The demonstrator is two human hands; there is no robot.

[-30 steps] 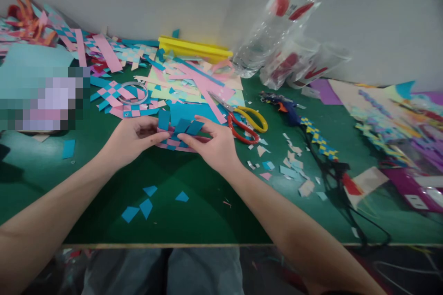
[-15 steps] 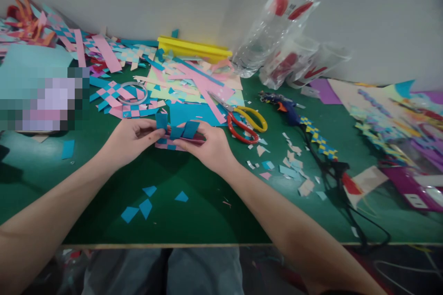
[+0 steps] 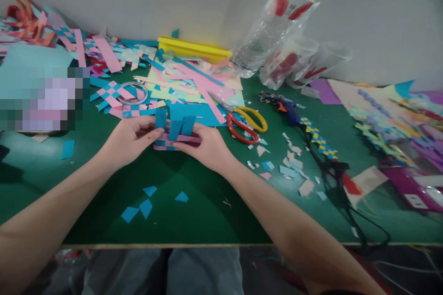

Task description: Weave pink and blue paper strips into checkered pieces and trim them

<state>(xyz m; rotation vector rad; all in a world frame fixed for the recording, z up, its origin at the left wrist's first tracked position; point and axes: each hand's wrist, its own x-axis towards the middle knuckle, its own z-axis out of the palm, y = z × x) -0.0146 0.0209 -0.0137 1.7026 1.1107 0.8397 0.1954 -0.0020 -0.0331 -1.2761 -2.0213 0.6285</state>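
Observation:
Between my hands is a woven paper piece (image 3: 166,143) of pink and blue strips, its blue strip ends (image 3: 176,127) standing upright along the top. My left hand (image 3: 136,138) pinches its left end, thumb in front. At the right end, my right hand (image 3: 209,145) grips it with the thumb along the lower front edge; the fingers behind the paper are partly hidden. Just behind lies a blue paper sheet (image 3: 204,114). Scissors (image 3: 244,122) with one red and one yellow handle rest to the right of my right hand.
Several blue scraps (image 3: 145,208) lie in front of my hands on the green table (image 3: 207,216). A tape roll (image 3: 132,93) and woven strips are at left. Behind stand a yellow holder (image 3: 194,48), a plastic bottle (image 3: 273,18) and cups (image 3: 320,62). A glue gun (image 3: 285,108) trails a cable at right.
The blue strip ends, bent forward and folded down before, now stand straighter. My right thumb has shifted slightly lower, and more of the pink strip shows.

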